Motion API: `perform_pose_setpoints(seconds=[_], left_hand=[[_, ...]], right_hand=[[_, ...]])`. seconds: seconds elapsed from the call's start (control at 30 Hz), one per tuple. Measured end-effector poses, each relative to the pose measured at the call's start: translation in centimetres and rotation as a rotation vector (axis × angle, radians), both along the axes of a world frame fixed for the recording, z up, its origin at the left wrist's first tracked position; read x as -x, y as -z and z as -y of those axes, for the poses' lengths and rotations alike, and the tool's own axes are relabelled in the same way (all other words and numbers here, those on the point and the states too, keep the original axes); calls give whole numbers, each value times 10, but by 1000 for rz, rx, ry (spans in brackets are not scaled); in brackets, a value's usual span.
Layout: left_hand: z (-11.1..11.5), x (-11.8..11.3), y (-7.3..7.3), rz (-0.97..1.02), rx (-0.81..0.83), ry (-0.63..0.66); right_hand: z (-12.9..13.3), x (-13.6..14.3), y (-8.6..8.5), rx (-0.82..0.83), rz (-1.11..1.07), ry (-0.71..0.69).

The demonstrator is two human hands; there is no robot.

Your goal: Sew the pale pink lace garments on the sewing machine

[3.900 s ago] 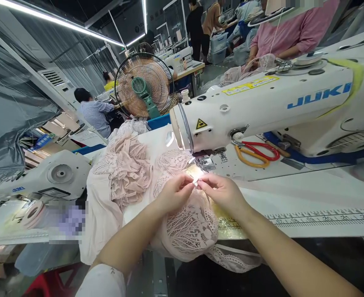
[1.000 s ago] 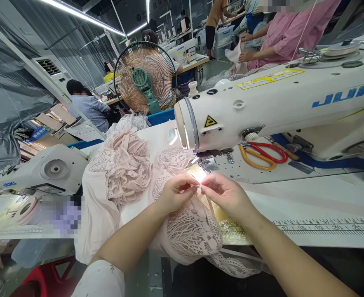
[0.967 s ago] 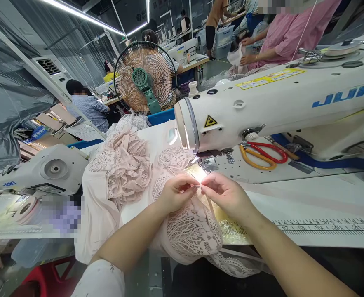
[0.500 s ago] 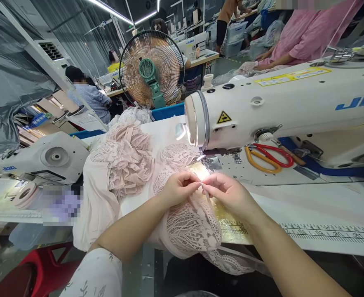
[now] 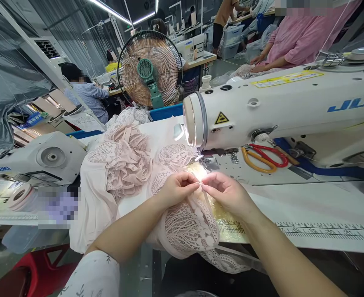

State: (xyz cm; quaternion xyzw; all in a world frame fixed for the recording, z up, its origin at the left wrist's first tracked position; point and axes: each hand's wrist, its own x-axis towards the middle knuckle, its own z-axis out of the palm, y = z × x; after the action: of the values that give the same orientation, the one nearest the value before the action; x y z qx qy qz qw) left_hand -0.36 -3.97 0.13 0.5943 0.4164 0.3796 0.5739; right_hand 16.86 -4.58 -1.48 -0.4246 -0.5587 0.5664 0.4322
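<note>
My left hand (image 5: 182,187) and my right hand (image 5: 223,190) meet fingertip to fingertip just in front of the sewing machine's needle area. Both pinch a narrow pale pink strap (image 5: 205,198), whose free part hangs down beneath my right fingers. Under my hands lies a pale pink lace garment (image 5: 189,227), its lace cup draped over the table's front edge. More of its lace reaches back beside the presser foot. The white sewing machine (image 5: 231,115) stands just beyond my hands, its lamp lit. What exactly sits between the fingertips is too small to see.
A heap of pink lace garments (image 5: 126,161) lies to the left. Orange-handled scissors (image 5: 259,165) and red-handled ones (image 5: 273,154) rest under the machine arm. A ruler strip (image 5: 318,231) runs along the front edge. Beyond are a fan (image 5: 149,70), a second machine (image 5: 50,159) and co-workers.
My hands keep the same pinch on the strap, almost unmoved. The whole view has shifted slightly, so the surroundings sit a little further left.
</note>
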Motion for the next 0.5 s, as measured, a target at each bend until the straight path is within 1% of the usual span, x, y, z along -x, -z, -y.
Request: perform_pose_setpoints(seconds=[0.1,0.23,0.3,0.37,0.4,0.43,0.47,0.5], left_hand=[[-3,1,2,8,0,-8],[-5,2,0,-35,-33,-30],[-4,2,-2,-61,-59,-44],[-5,4,-1,-73,-61,-84],[-7,5,0,-80,-48,-86],[-9,6,2,-85,-32,-81],[-12,7,3,-80,-40,-62],[-13,9,4,-78,-54,-42]], right_hand=[[-6,-1,3,-5,-11,20],[-19,6,11,-59,-102,167],[-16,5,10,-120,-100,220],[-1,-5,4,-191,-87,244],[12,-14,2,-222,-74,226],[29,-24,1,-246,-55,182],[49,-34,4,-262,-27,110],[69,-45,10,-267,11,16]])
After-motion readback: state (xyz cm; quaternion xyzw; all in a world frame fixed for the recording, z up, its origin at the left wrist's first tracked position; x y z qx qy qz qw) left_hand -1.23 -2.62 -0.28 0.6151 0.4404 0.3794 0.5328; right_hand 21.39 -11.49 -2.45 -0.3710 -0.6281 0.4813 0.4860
